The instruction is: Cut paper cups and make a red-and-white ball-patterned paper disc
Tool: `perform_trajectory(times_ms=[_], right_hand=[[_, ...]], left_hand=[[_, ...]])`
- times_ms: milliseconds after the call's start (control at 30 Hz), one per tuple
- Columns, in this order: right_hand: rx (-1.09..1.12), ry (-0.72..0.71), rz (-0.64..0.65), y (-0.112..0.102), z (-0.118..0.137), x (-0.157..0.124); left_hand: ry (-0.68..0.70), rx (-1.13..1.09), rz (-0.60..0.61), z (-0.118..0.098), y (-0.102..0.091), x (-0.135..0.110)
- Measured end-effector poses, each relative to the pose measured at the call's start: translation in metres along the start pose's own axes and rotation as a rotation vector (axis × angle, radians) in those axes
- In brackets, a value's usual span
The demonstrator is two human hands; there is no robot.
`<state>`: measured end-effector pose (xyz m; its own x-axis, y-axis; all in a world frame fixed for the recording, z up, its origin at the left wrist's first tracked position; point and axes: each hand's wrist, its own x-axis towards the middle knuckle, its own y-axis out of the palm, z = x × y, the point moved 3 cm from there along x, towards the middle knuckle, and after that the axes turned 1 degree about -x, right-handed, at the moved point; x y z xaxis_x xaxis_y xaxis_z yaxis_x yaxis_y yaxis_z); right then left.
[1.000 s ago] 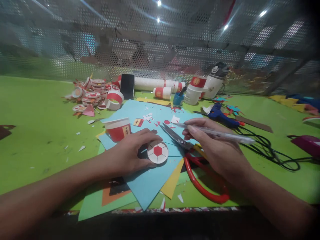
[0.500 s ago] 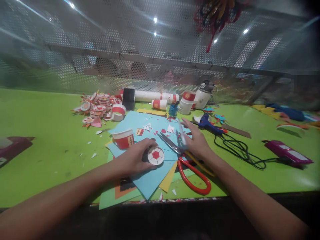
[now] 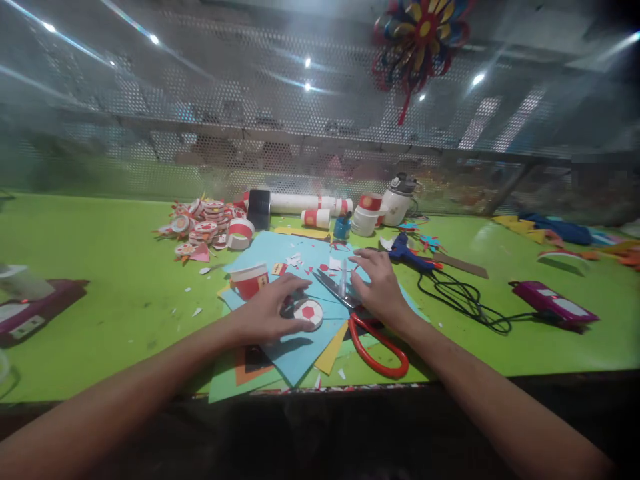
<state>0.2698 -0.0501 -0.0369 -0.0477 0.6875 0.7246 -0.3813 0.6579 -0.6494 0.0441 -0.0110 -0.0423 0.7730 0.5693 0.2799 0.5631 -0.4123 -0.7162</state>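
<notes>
My left hand (image 3: 273, 307) has its fingers and thumb apart around a white paper disc (image 3: 309, 313) with a red hexagon in the middle. The thumb reaches the disc's lower edge; whether it presses on it is hard to tell. Just behind that hand stands a red-and-white paper cup piece (image 3: 250, 281). My right hand (image 3: 377, 283) is open, fingers spread, over scissors (image 3: 377, 357) with red handles. Close to its thumb is a narrow clear object (image 3: 343, 277), too blurred to name. Blue paper sheets (image 3: 295, 353) lie under all this, with red and white scraps on them.
Behind are a pile of red-and-white paper discs (image 3: 203, 230), a phone (image 3: 259, 209), a blue pot (image 3: 342, 228), stacked cups (image 3: 367, 215) and a white bottle (image 3: 399, 201). On the right lie a blue glue gun (image 3: 407, 253), its cord and a purple power strip (image 3: 555, 303).
The disc has tipped flatter and my left fingers have spread. My right hand has turned with fingers more curved, and the clear object now stands apart from its palm. The view has shifted.
</notes>
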Motion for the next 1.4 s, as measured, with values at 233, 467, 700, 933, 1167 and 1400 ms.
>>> perform_trajectory(times_ms=[233,467,700,933,1167,1400], right_hand=[[-0.064,-0.191,0.125,-0.018,0.038,-0.001],[-0.133,-0.645,0.279,-0.006,0.089,0.008],[-0.172,-0.847,0.354,-0.038,0.120,-0.002],[-0.201,-0.769,0.431,-0.061,0.140,-0.025],[-0.215,-0.801,0.520,-0.073,0.160,-0.047],[-0.152,-0.813,0.583,-0.103,0.178,-0.077]], left_hand=[[0.090,0.069,-0.279,-0.034,-0.042,0.008],[0.253,0.144,-0.082,-0.090,-0.041,0.021],[0.276,0.087,0.129,-0.110,-0.046,0.003],[0.315,0.075,0.130,-0.136,-0.039,-0.032],[0.208,0.113,0.023,-0.159,-0.026,-0.070],[0.208,-0.028,0.153,-0.179,-0.012,-0.093]])
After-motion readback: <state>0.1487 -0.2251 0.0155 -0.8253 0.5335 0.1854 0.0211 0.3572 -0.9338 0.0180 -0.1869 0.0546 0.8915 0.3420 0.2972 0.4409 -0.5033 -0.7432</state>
